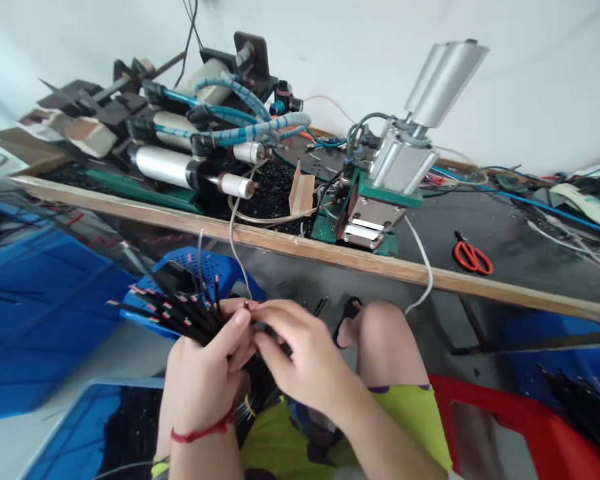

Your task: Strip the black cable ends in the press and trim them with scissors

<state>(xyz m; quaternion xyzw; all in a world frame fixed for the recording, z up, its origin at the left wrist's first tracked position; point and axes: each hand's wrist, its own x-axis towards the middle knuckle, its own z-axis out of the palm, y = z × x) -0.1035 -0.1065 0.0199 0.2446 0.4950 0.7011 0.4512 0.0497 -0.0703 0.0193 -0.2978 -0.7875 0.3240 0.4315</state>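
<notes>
Cables [200, 325], black with red-and-green tips [167, 307]

A white wall [360, 53] rises behind the wood-edged table [300, 248]; on grey floor [433, 357], probably a red stool [550, 447].

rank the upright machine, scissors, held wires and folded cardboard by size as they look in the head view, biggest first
1. upright machine
2. held wires
3. scissors and folded cardboard, unranked: they look too alike in size to separate
</notes>
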